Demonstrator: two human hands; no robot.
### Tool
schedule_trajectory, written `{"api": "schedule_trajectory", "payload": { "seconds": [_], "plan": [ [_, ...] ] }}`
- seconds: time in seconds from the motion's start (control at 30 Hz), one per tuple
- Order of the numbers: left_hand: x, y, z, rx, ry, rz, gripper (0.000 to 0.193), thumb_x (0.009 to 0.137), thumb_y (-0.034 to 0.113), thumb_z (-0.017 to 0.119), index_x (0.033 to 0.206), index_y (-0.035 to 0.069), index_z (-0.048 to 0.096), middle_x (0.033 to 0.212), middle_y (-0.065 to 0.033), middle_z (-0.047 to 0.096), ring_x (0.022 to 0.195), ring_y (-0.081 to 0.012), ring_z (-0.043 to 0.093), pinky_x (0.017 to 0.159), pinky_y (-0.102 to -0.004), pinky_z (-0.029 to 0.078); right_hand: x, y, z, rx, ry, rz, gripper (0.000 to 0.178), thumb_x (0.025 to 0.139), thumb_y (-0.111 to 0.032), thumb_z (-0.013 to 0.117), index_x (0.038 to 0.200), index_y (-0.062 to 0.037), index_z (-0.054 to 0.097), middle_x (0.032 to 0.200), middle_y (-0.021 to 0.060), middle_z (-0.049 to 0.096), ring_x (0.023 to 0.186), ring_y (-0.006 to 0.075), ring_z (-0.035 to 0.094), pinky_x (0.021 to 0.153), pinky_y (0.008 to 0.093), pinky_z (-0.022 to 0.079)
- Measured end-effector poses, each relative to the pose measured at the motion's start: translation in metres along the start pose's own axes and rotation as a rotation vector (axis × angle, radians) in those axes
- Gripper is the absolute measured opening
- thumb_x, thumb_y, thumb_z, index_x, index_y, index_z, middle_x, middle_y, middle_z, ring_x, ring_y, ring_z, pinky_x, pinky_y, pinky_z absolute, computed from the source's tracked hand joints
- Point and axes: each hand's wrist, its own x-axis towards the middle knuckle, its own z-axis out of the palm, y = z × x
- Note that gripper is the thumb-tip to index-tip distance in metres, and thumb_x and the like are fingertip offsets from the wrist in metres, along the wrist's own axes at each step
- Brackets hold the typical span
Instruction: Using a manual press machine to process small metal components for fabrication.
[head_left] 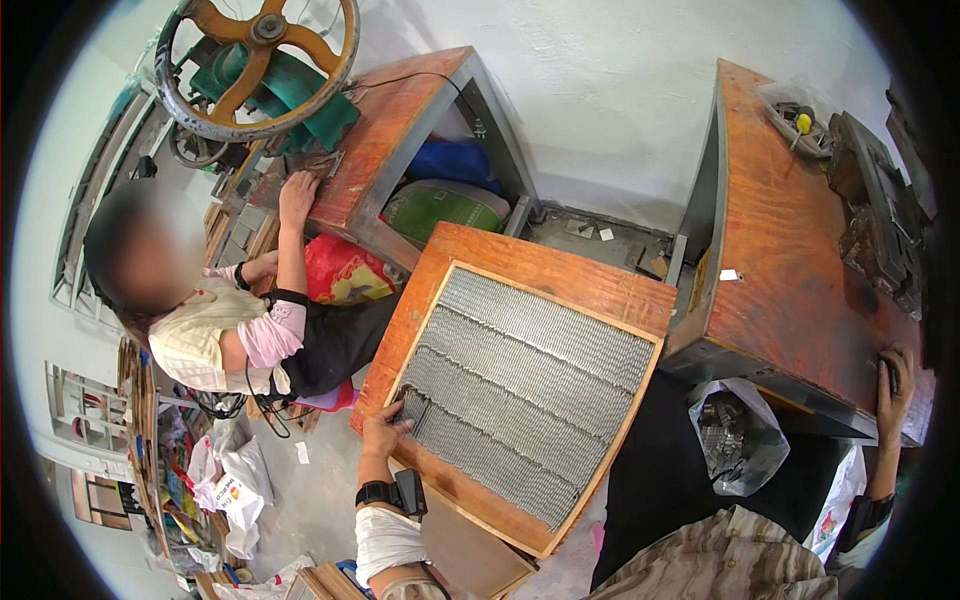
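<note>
A wooden tray [560,275] with a raised rim lies tilted on a low table in front of me, filled with several rows of small grey metal pieces [520,385]. My left hand [385,428] rests on the tray's near left corner, fingers curled on the metal pieces there. My right hand [893,385] reaches far right and presses on a small dark object at the near edge of an orange-brown workbench [790,250]. Both wrists wear dark bands.
A co-worker [240,335] sits at left, one hand on another wooden bench [385,140] under a large hand wheel [255,60]. A plastic bag of metal parts [735,435] hangs below the right bench. Dark tooling [880,215] sits on it. Bags litter the floor [225,495].
</note>
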Motion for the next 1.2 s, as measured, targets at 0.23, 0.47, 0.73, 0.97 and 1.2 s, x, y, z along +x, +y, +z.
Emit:
{"api": "schedule_trajectory", "payload": {
  "seconds": [0.23,0.47,0.73,0.97,1.2],
  "plan": [
    [-0.004,0.0,-0.002,0.13,0.049,-0.031,0.057,0.064,0.001,0.077,0.118,0.001,0.057,0.106,-0.0147,0.065,0.096,-0.0186,0.061,0.086,-0.0274,0.047,-0.003,-0.003,0.0,-0.033,0.031,-0.011,0.01,0.083,0.003,0.053,0.092,0.0031,0.056,0.104,0.0158,0.052,0.1,0.0287,0.052,0.088,0.0316,0.039],
    [-0.004,0.002,0.0,0.425,0.047,0.178,0.06,0.059,0.003,0.076,0.116,-0.002,0.056,0.105,-0.0216,0.063,0.1,-0.0272,0.061,0.088,-0.0318,0.046,-0.001,-0.007,0.0,-0.037,0.018,0.014,0.01,0.082,0.003,0.053,0.092,0.0028,0.056,0.103,0.0163,0.052,0.1,0.0304,0.052,0.087,0.0325,0.04],
    [0.0,0.037,0.008,0.156,0.114,-0.096,0.041,0.059,0.012,0.073,0.093,-0.008,0.063,0.08,-0.0119,0.065,0.073,-0.02,0.062,0.065,-0.0303,0.049,0.003,-0.023,-0.016,-0.047,0.085,-0.019,0.013,0.077,0.002,0.058,0.09,0.0016,0.057,0.099,0.0171,0.053,0.095,0.0323,0.053,0.085,0.0357,0.041],
    [-0.03,0.131,0.013,-0.458,0.056,0.058,0.032,0.064,-0.004,0.057,0.093,-0.016,0.058,0.077,-0.0152,0.062,0.069,-0.0223,0.063,0.063,-0.0293,0.051,0.028,-0.067,-0.003,0.01,0.143,-0.059,0.016,0.066,-0.004,0.068,0.08,-0.0022,0.061,0.092,0.0143,0.057,0.088,0.033,0.055,0.077,0.0412,0.047],
    [-0.113,0.469,0.13,-0.434,-0.397,0.61,0.042,0.061,-0.002,0.064,0.101,-0.014,0.058,0.088,-0.0123,0.063,0.075,-0.0167,0.06,0.068,-0.0274,0.048,0.021,-0.067,-0.022,0.077,0.202,-0.118,0.017,0.067,-0.007,0.068,0.082,-0.0037,0.062,0.09,0.012,0.059,0.085,0.0309,0.056,0.076,0.0402,0.046]
  ]
}}
